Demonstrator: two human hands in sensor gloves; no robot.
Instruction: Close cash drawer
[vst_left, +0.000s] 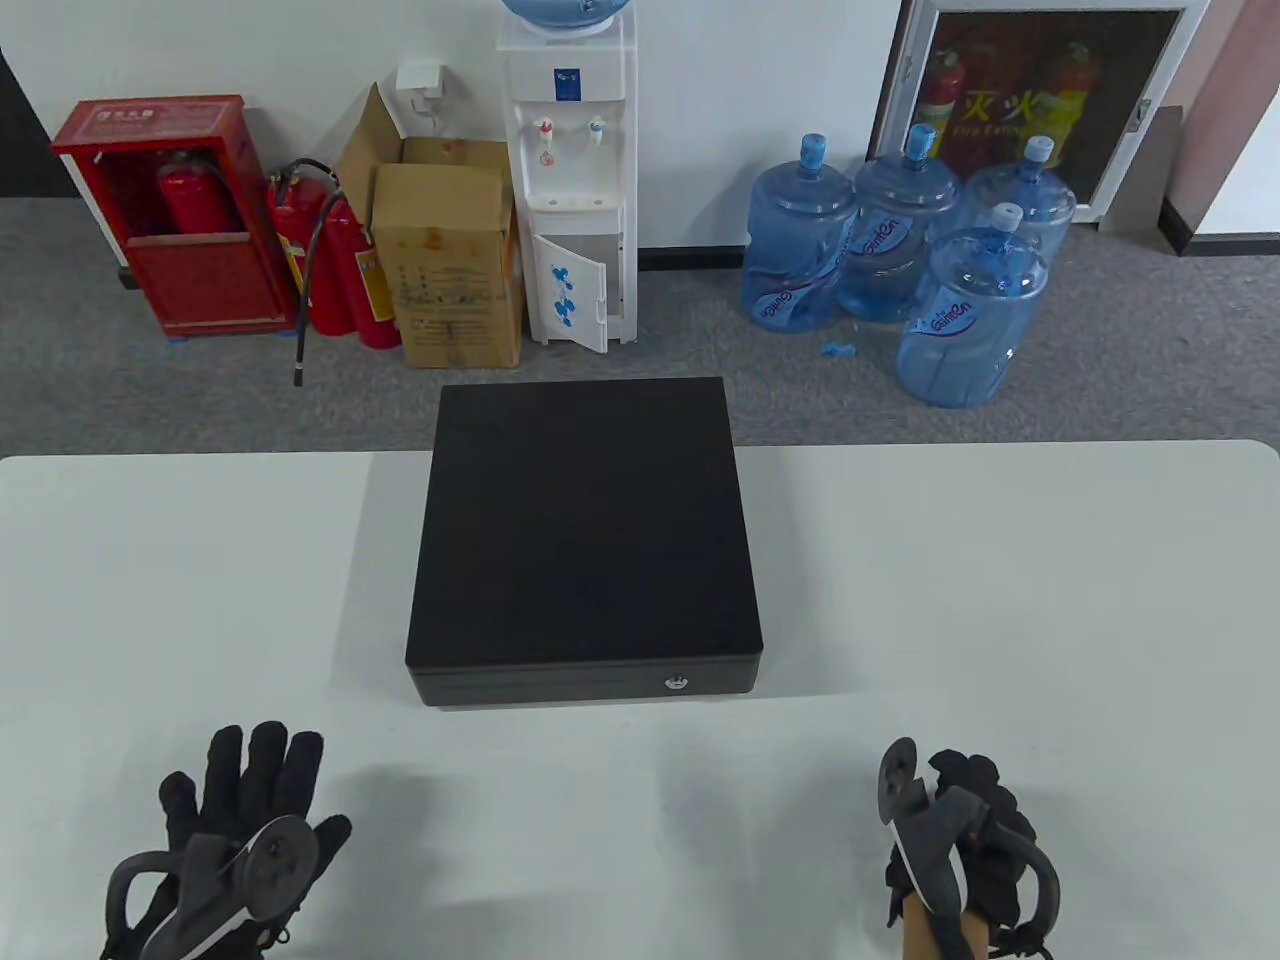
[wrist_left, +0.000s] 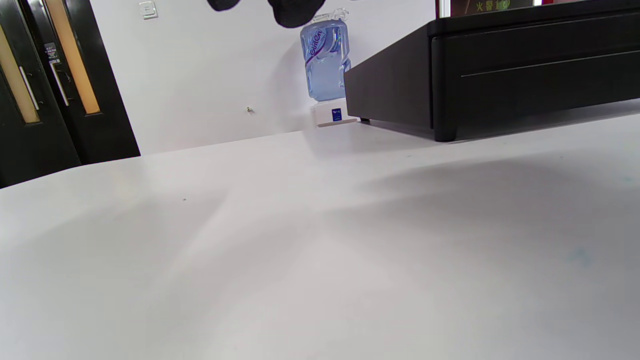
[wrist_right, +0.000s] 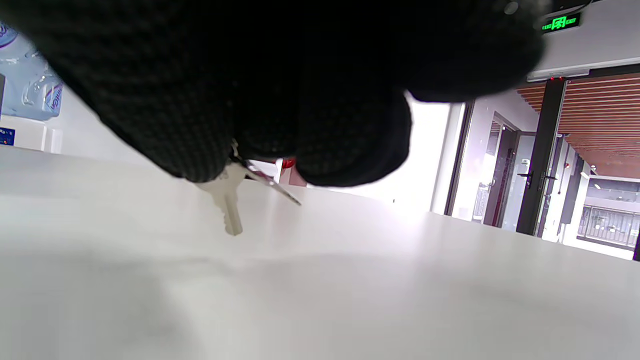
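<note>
The boxy matte-black cash drawer (vst_left: 585, 535) is sitting mid-desk (vst_left: 1000, 600) at 12 o'clock — front flush. The left hand (vst_left: 235, 850) is lying splayed, released; the right hand (vst_left: 965, 850) is clenching — apparently pinching — metal keys (wrist_right: 232, 200).

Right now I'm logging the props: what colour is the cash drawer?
Black, a matte case with a small silver lock on its front; the table view shows it best.
</note>
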